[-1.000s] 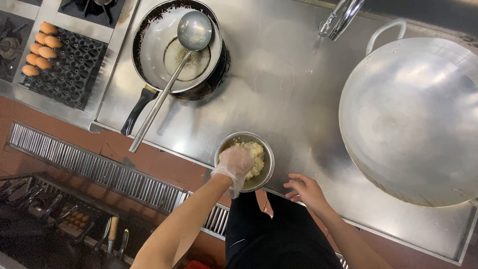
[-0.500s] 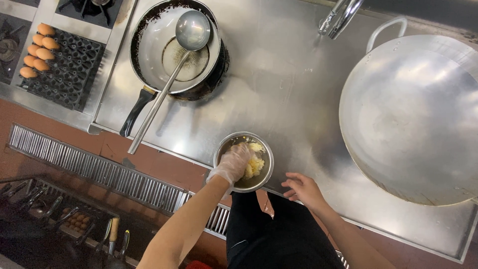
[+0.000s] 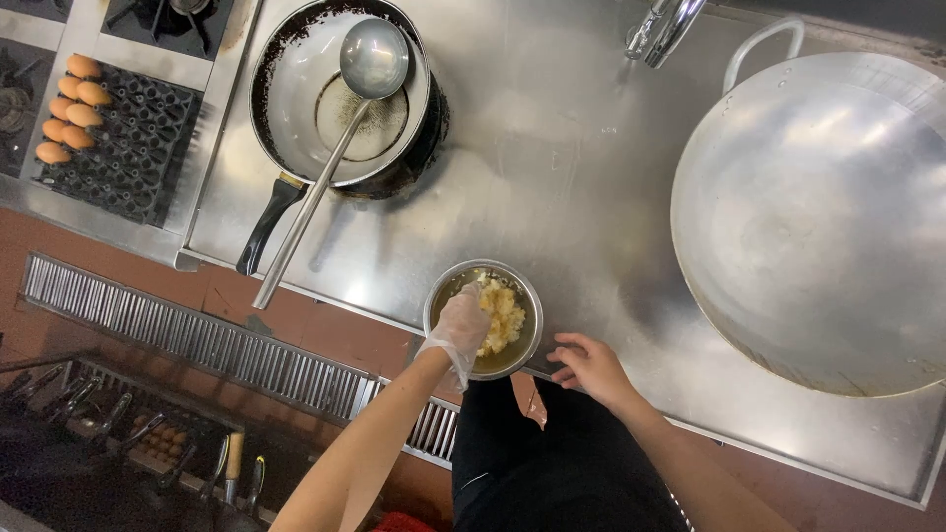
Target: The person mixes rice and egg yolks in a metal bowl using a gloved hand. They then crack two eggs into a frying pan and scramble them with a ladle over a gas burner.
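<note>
A small steel bowl (image 3: 533, 304) stands at the near edge of the steel counter (image 3: 552, 177), filled with a lumpy pale yellow food (image 3: 506, 313). My left hand (image 3: 460, 331), in a thin clear glove, reaches into the bowl from its left side with the fingers curled into the food. My right hand (image 3: 589, 366) is bare. It rests on the counter edge just right of the bowl, fingers spread, fingertips close to the rim, and holds nothing.
A large steel wok (image 3: 818, 217) fills the right side. A black-handled pan (image 3: 296, 99) with a long ladle (image 3: 372, 59) lying in it sits at the back left. A black tray (image 3: 118, 148) holds several brown eggs (image 3: 74, 108). A tap (image 3: 665, 25) hangs above. A floor grate (image 3: 197, 340) runs below.
My left hand has pushed deeper into the bowl and worked the food toward the right side. My right hand stayed beside the bowl.
</note>
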